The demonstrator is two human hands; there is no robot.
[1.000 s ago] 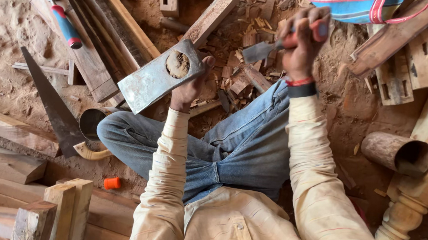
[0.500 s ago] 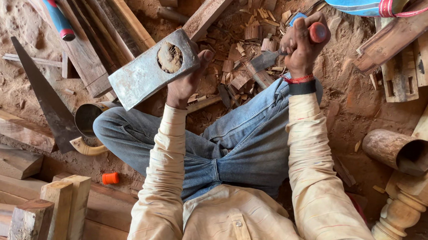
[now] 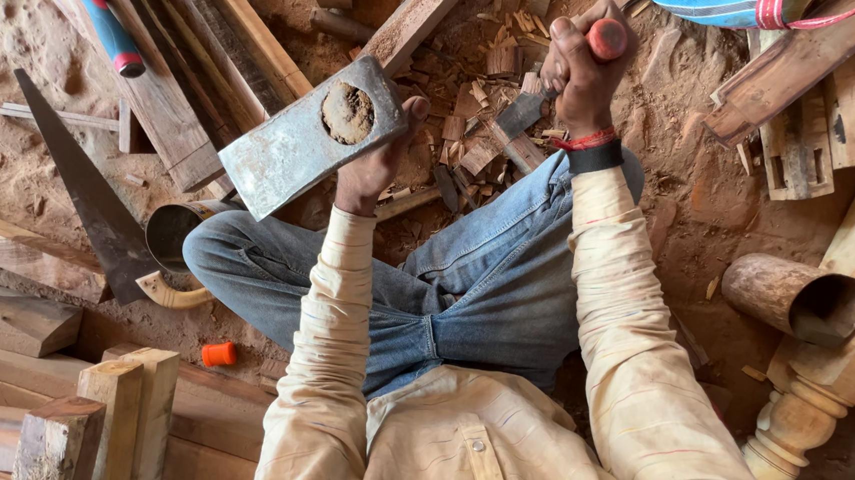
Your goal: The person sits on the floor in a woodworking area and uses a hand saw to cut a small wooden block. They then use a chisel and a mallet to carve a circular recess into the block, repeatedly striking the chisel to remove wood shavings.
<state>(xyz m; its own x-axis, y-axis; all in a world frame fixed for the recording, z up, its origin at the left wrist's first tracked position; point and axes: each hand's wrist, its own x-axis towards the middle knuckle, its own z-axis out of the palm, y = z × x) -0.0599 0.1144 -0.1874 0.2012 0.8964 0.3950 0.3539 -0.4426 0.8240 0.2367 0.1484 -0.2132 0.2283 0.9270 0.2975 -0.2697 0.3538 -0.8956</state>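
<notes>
A woodworker sits on a sawdust-strewn floor, legs in blue jeans folded beneath cream shirt sleeves. The left hand (image 3: 370, 166) is wrapped tight around the handle of a heavy steel axe head (image 3: 310, 134), raised and tilted above the left knee, its handle plug showing as a round brown patch in the grey metal. The right hand (image 3: 580, 65) is fisted around the red-capped handle of a chisel (image 3: 548, 90), whose blade points down into a pile of wood chips (image 3: 488, 94) just past the knee. A handsaw (image 3: 89, 196) lies on the ground well to the left, near a small orange cap (image 3: 219, 354). A red-and-blue-handled tool (image 3: 109, 29) rests among long planks at upper left. A turned wooden leg (image 3: 818, 398) and a hollow log (image 3: 795, 296) lie at right.
</notes>
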